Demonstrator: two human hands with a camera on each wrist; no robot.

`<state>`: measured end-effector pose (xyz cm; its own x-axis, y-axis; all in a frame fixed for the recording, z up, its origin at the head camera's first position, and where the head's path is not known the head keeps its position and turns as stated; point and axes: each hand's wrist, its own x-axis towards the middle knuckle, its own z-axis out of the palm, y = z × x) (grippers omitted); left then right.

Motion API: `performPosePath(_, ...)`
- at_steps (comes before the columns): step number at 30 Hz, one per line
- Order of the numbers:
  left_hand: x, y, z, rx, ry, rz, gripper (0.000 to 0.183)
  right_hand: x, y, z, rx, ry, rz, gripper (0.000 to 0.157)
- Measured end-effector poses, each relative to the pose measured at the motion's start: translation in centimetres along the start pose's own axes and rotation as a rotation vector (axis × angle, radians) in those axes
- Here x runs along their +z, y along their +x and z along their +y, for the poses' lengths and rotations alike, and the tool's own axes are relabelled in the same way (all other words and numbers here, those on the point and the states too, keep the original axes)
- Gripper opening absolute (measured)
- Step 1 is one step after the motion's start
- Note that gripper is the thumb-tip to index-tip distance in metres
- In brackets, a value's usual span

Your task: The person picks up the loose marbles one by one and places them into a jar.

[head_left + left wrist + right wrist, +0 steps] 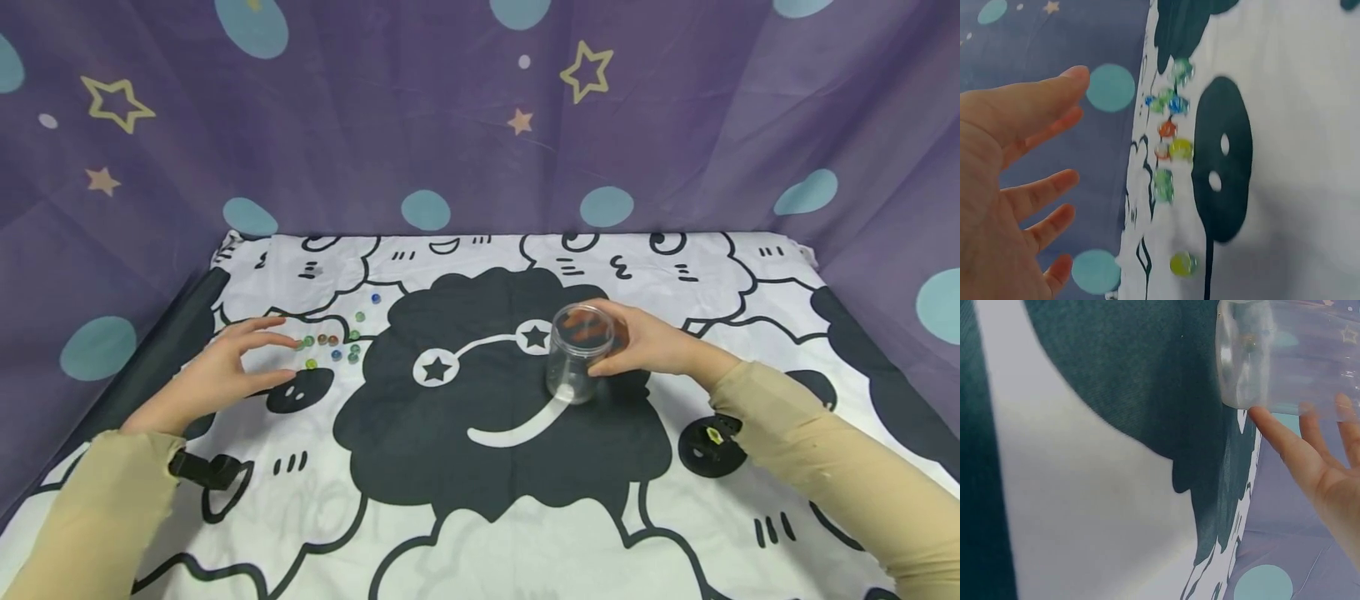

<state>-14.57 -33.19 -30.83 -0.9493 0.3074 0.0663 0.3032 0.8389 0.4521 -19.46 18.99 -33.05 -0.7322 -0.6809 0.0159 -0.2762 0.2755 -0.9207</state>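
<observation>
On the left of the cloth lies a loose group of several glass marbles (355,349), green, blue, reddish and yellow. My left hand (232,361) is right beside them, thumb and fingers spread apart with nothing between them. In the left wrist view a yellow marble (1180,149) shows past the spread fingers. A clear plastic jar (570,367) stands upright, its mouth uncovered, on the right part of the dark sheep face. My right hand (637,337) holds it near the top from the right, thumb in front and fingers behind. No marbles show inside the jar.
A white cloth (480,550) with black cartoon sheep covers the table. Behind it and at both sides hangs a purple curtain (480,108) with stars and blue dots. One blue marble (376,298) lies farther back than the others.
</observation>
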Motion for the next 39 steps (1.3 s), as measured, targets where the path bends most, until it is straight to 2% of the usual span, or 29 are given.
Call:
performPosePath(4,-0.3,0.1,-0.9,-0.068,0.046,-0.054,0.04,0.0,0.0,0.0,0.001,-0.006,0.003,0.074)
performPosePath(10,-0.1,0.2,-2.1,-0.09,0.109,-0.092,0.044,0.1,0.0,0.0,-0.001,0.0,0.002,0.075)
performPosePath(22,0.4,0.4,-3.8,-0.118,0.133,-0.096,0.042,0.1,-0.1,-0.1,0.009,0.004,0.007,0.075)
performPosePath(39,0.6,0.5,-4.5,-0.192,0.175,-0.11,0.04,0.1,-0.1,-0.2,0.008,0.003,0.002,0.074)
